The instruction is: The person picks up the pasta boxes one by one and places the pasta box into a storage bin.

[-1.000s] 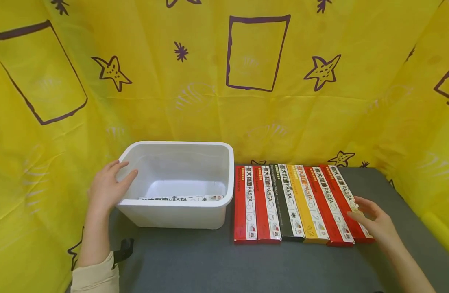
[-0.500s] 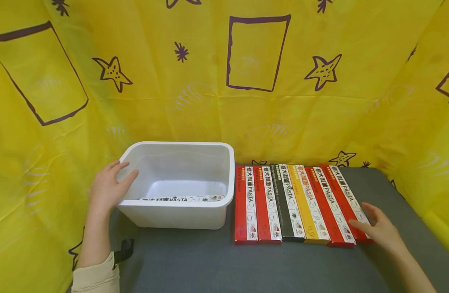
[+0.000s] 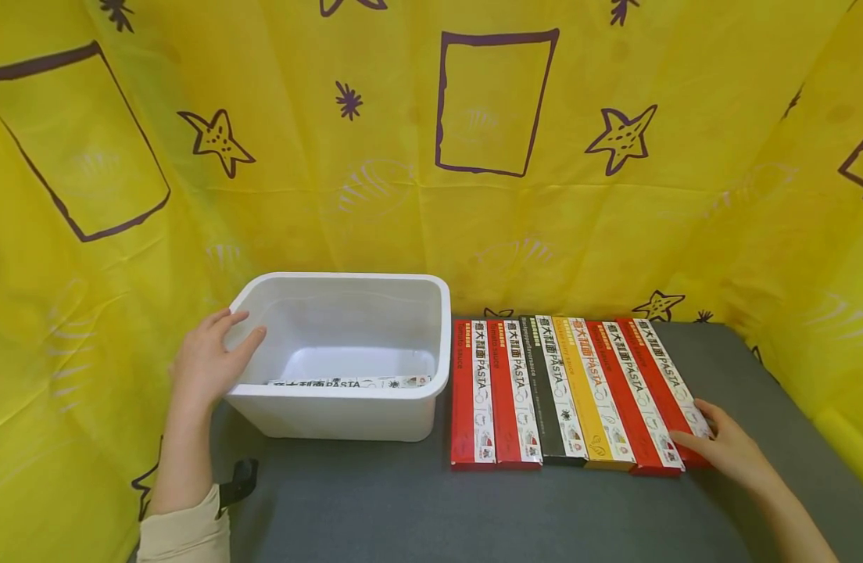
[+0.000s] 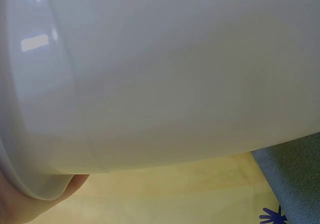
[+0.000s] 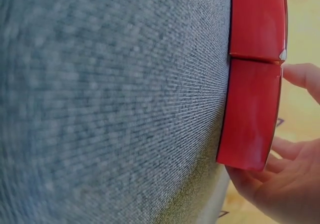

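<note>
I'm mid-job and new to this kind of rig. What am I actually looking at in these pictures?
No machine here: these are a person's bare hands. The wide picture comes from a camera on the head, looking forward and down; the two close ones come from a camera on each wrist. On the dark table stands a white bin with at least one pasta box inside. Beside it lies a row of six more: four red, one black, one yellow. The left hand holds the bin's rim; the right hand grips the end red box.
</note>
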{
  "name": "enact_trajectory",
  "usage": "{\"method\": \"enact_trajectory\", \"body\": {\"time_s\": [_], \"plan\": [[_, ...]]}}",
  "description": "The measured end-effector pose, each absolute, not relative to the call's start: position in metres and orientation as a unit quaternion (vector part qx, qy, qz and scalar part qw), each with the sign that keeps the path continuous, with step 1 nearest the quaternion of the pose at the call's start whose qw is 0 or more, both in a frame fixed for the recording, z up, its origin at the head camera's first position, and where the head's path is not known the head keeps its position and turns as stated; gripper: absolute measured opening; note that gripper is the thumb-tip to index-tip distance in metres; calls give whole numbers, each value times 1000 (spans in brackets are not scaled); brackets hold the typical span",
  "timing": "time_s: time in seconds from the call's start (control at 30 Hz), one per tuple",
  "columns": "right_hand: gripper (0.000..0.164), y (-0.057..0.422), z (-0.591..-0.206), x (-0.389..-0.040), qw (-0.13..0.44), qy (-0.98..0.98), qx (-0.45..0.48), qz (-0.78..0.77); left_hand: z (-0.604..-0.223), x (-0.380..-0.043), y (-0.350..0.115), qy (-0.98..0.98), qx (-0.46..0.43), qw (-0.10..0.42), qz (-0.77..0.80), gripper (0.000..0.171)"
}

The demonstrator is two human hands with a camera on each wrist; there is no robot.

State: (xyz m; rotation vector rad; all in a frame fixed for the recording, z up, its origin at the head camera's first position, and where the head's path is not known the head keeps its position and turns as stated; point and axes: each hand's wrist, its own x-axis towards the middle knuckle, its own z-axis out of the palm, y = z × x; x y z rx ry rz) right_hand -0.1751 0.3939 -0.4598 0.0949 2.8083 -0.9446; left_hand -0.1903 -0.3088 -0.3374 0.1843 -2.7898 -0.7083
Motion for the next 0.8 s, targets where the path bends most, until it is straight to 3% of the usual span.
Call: {"method": "enact_trajectory", "body": {"time_s": [0.8], "plan": [[93, 393, -460, -180, 64, 973, 27, -218, -339, -191, -311, -959, 65, 124, -247, 68]]}}
